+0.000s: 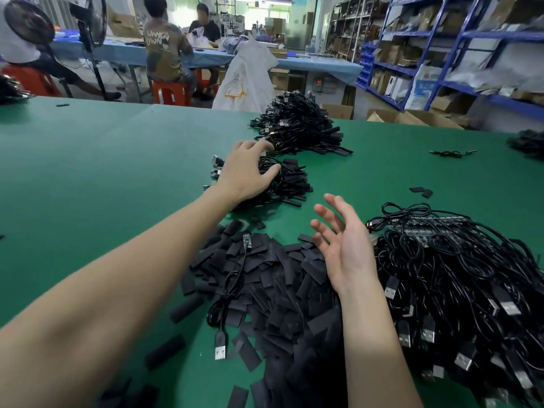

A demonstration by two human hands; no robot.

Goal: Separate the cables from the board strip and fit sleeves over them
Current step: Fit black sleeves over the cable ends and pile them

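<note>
Green bench (88,160) in a workshop, heaped with black cables and sleeves.
Left hand (245,169) reaches out and lies on the small pile of sleeved cables (282,184), fingers spread and bent over it; whether its grip clasps any cable, I cannot tell. Right hand (343,245) hovers palm-up, fingers loose, grip released, above the heap of flat sleeves (279,290). One loose cable (232,290) lies on those sleeves. Tangled cables on board strips (456,275) sit just right of that hand.
</note>
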